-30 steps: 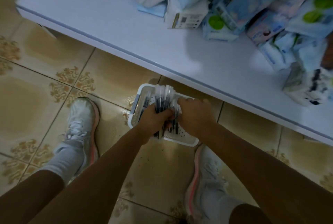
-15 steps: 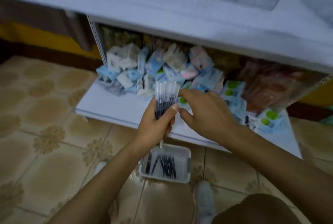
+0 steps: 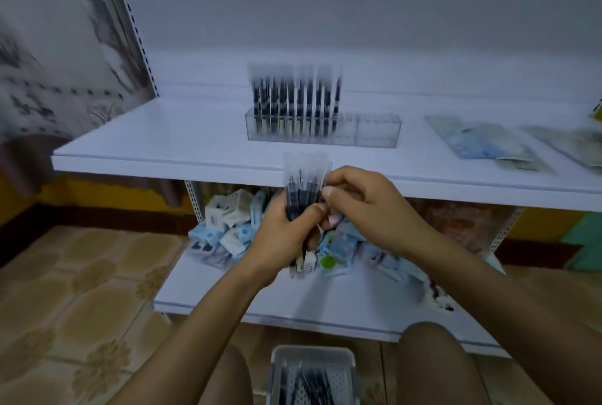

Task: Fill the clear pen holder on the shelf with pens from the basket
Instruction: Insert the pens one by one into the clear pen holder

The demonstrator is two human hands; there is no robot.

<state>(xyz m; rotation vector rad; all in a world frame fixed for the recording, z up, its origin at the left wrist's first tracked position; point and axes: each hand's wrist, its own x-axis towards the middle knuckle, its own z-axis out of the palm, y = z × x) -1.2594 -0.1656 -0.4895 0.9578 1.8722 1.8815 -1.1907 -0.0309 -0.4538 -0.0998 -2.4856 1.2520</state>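
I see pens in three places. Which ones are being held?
The bunch of pens in mid-air before the shelf edge: the left hand grips it, the right hand pinches it. The others stand in the clear pen holder or lie in the basket.

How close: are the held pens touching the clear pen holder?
Apart. Head view: bare shelf shows between the held pen bundle and the clear pen holder.

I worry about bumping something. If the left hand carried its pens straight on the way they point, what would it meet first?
Likely the front edge of the shelf, which the pens in the left hand overlap in view; if they clear it, the pen holder behind. Depth is unclear.
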